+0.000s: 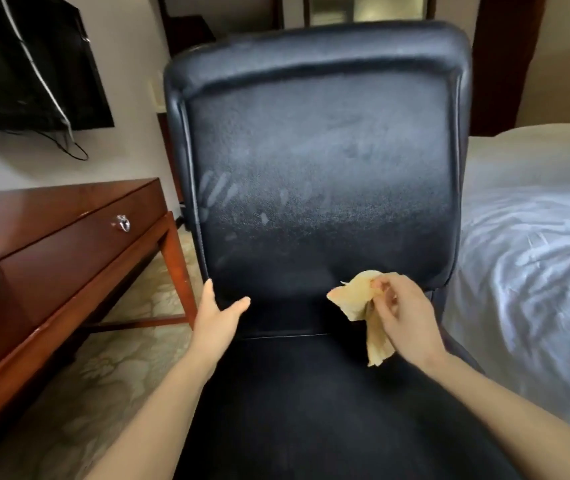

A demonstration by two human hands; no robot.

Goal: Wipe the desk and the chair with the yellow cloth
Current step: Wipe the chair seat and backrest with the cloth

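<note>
Right now the yellow cloth (359,301) sits at about 5 o'clock from the middle of the frame, bunched against the lower edge of the black chair (311,161) backrest, just above the seat. Its long axis runs nearly 12 to 6 o'clock: the crumpled upper end points up at the backrest and a loose tail hangs down toward the seat. The right hand (406,317) holds it, its fingers (385,289) curled and clamped on the cloth's middle.

At 7 o'clock the left hand (217,315) rests on the lower left corner of the backrest. Its fingers are straight and apart, one pointing up along the side edge and the thumb lying across the front.

The backrest stands upright and faces the camera, with a pale dusty film and finger streaks (214,195) at its 9 o'clock side.

A wooden bench (34,244) stands at 9 o'clock beside the chair. Its one drawer, with a metal knob (122,223), is closed, so whatever it holds is hidden. A dark television (27,64) hangs at 10 o'clock, and a bed (536,244) with white sheets lies at 3 o'clock.
</note>
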